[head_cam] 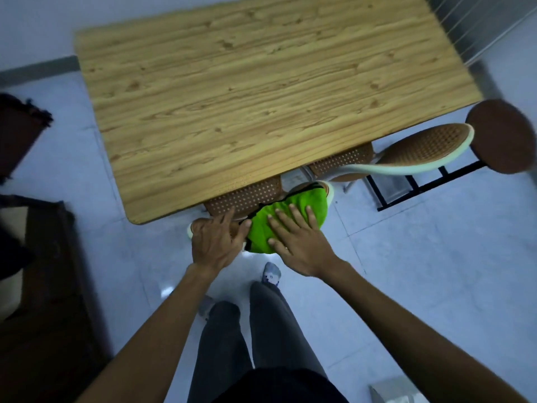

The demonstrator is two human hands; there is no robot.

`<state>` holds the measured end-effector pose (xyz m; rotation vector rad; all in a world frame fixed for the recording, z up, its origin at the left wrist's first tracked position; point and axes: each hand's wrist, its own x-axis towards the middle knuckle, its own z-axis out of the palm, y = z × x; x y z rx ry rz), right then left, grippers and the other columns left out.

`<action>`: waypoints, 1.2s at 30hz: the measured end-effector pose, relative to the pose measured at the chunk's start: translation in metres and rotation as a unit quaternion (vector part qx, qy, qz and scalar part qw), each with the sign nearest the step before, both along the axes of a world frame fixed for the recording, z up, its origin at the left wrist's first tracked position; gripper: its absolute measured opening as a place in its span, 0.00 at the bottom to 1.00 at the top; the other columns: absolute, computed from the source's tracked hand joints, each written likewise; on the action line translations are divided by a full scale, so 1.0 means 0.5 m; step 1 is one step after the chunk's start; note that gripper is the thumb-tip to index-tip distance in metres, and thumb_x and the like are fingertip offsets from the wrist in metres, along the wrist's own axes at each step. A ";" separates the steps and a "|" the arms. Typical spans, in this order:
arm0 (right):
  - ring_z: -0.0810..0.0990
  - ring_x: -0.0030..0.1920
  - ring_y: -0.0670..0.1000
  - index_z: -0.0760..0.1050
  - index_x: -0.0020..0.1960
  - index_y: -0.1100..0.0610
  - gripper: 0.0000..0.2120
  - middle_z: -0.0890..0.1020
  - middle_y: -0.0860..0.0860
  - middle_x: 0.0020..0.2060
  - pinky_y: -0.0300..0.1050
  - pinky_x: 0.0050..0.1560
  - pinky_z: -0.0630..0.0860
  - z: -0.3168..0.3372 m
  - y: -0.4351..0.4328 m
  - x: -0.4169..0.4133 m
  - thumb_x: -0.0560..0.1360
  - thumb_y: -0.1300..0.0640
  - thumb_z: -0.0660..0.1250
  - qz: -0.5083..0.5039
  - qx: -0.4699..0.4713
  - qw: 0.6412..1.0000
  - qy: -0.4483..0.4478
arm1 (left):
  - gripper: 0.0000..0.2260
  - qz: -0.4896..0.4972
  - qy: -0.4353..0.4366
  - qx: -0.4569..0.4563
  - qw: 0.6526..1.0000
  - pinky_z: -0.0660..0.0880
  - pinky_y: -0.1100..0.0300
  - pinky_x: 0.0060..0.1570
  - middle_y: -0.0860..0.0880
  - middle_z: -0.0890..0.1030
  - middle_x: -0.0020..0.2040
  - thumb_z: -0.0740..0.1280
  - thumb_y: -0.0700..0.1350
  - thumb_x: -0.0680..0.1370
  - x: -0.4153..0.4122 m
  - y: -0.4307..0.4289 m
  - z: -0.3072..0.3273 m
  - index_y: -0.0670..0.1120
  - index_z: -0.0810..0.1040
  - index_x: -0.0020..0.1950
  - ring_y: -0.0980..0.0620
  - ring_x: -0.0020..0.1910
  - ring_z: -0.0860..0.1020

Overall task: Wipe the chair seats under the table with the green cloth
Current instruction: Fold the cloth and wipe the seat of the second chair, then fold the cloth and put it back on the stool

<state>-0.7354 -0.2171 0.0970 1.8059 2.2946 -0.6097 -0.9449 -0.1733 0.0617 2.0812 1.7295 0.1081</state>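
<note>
A green cloth lies over the top edge of a brown perforated chair tucked under the wooden table. My right hand presses flat on the cloth, fingers spread. My left hand grips the chair's pale rim just left of the cloth, its fingertips touching the cloth's dark hem. A second chair of the same kind stands to the right, its back leaning out from the table edge. Both seats are mostly hidden beneath the tabletop.
A round brown stool with a black frame stands at the right. Dark furniture fills the left side. My legs and feet stand on the pale tiled floor below the hands. A white railing is at the top right.
</note>
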 end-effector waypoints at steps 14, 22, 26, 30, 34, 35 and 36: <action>0.74 0.34 0.55 0.67 0.30 0.55 0.24 0.71 0.50 0.26 0.45 0.29 0.61 -0.026 0.011 0.078 0.77 0.41 0.66 -0.591 -0.017 0.746 0.305 | 0.12 0.167 -0.277 -0.354 0.878 0.77 0.48 0.61 0.44 0.81 0.63 0.68 0.48 0.80 0.149 0.081 0.012 0.48 0.79 0.62 0.45 0.58 0.80; 0.76 0.41 0.59 0.68 0.42 0.60 0.15 0.76 0.55 0.36 0.48 0.39 0.66 0.060 -0.012 0.221 0.83 0.51 0.58 -0.599 0.107 0.715 0.345 | 0.13 0.193 -0.401 -0.235 0.864 0.79 0.50 0.52 0.44 0.81 0.58 0.68 0.40 0.79 0.339 0.064 0.143 0.41 0.72 0.63 0.48 0.54 0.80; 0.77 0.39 0.58 0.66 0.42 0.58 0.14 0.76 0.54 0.34 0.54 0.39 0.71 0.121 -0.031 0.349 0.83 0.51 0.57 -0.611 0.190 0.690 0.338 | 0.12 0.161 -0.432 -0.234 0.856 0.79 0.43 0.54 0.38 0.80 0.60 0.67 0.38 0.79 0.490 0.068 0.190 0.41 0.73 0.62 0.42 0.55 0.80; 0.78 0.43 0.56 0.70 0.50 0.60 0.12 0.79 0.54 0.39 0.53 0.43 0.73 0.160 -0.049 0.486 0.83 0.51 0.57 -0.637 0.243 0.650 0.336 | 0.15 0.110 -0.440 -0.243 0.858 0.76 0.38 0.61 0.36 0.79 0.61 0.68 0.37 0.77 0.650 0.081 0.217 0.40 0.72 0.62 0.37 0.60 0.79; 0.78 0.42 0.53 0.69 0.46 0.55 0.10 0.78 0.51 0.38 0.52 0.43 0.72 0.178 -0.060 0.616 0.83 0.51 0.57 -0.665 0.289 0.605 0.330 | 0.13 0.039 -0.447 -0.245 0.860 0.77 0.47 0.52 0.41 0.80 0.56 0.69 0.39 0.75 0.804 0.097 0.231 0.44 0.73 0.58 0.40 0.57 0.79; 0.77 0.40 0.49 0.68 0.44 0.53 0.10 0.77 0.50 0.36 0.50 0.40 0.71 0.182 -0.061 0.650 0.83 0.51 0.57 -0.669 0.302 0.596 0.327 | 0.12 0.020 -0.446 -0.253 0.858 0.77 0.47 0.52 0.42 0.81 0.56 0.68 0.37 0.77 0.846 0.105 0.230 0.44 0.72 0.58 0.40 0.57 0.79; 0.76 0.37 0.44 0.67 0.42 0.50 0.11 0.76 0.48 0.34 0.47 0.38 0.70 0.184 -0.062 0.684 0.83 0.52 0.57 -0.673 0.312 0.587 0.325 | 0.11 0.002 -0.446 -0.264 0.855 0.78 0.45 0.54 0.41 0.80 0.57 0.67 0.37 0.78 0.887 0.112 0.229 0.44 0.72 0.59 0.39 0.57 0.79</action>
